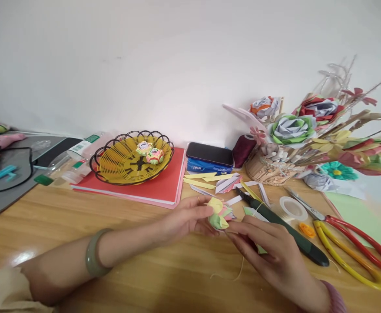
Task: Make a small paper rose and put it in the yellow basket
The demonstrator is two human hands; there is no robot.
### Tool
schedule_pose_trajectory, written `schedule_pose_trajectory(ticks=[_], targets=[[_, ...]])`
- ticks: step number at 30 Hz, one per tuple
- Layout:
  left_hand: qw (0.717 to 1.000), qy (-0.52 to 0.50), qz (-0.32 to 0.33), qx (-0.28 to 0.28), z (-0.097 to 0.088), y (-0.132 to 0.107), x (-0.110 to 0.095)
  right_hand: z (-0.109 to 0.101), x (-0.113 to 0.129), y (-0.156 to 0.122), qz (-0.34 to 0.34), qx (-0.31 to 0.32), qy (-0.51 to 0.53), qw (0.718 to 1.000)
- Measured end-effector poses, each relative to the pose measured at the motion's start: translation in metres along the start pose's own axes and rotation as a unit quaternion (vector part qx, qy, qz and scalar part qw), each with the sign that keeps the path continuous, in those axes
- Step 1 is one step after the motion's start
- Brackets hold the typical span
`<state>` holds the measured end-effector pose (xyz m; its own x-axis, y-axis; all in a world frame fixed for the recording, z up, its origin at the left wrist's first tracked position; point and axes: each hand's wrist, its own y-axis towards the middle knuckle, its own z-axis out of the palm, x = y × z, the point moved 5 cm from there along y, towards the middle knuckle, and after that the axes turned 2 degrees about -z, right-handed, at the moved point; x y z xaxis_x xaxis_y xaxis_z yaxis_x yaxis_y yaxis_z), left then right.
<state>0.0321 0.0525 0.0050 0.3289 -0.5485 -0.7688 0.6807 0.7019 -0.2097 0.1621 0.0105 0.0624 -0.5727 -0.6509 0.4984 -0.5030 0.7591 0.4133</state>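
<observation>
**Holding a paper flower (221, 217) above the worktop (157, 278)**

Grasping it in the left hand (180, 221), seemingly to steady it; placing the right hand's (268, 248) fingertips at its lower edge, perhaps for close control. Cannot tell whether pinching or only touching.

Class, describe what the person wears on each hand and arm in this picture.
The left hand has a thin gold-coloured ring. Farther up that arm sit a smooth, rounded, grey-green bangle and, by the elbow, a loose cream sleeve. The right hand shows no ring; a mauve cuff circles its wrist. Neither hand is gloved.
</observation>
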Motion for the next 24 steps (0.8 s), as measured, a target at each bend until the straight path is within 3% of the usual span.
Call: schedule_pose_trajectory(ticks=[4, 6, 11, 17, 24], targets=[[0.998, -0.029, 0.048, 0.004, 0.000, -0.001, -0.007, -0.015, -0.009, -0.002, 0.113, -0.119, 0.062, 0.984], [0.998, -0.025, 0.064, 0.011, 0.001, -0.002, -0.009, -0.018, -0.016, -0.004, 0.176, -0.148, 0.106, 0.967], [0.995, -0.022, 0.096, 0.016, 0.003, -0.002, -0.011, -0.010, -0.024, -0.004, 0.260, -0.080, 0.186, 0.944], [0.995, 0.015, 0.097, 0.008, 0.005, -0.001, -0.010, -0.003, -0.020, -0.001, 0.262, -0.064, 0.171, 0.948], [0.982, 0.065, 0.178, 0.021, 0.005, 0.001, -0.011, 0.001, -0.016, 0.000, 0.202, -0.062, 0.063, 0.975]])
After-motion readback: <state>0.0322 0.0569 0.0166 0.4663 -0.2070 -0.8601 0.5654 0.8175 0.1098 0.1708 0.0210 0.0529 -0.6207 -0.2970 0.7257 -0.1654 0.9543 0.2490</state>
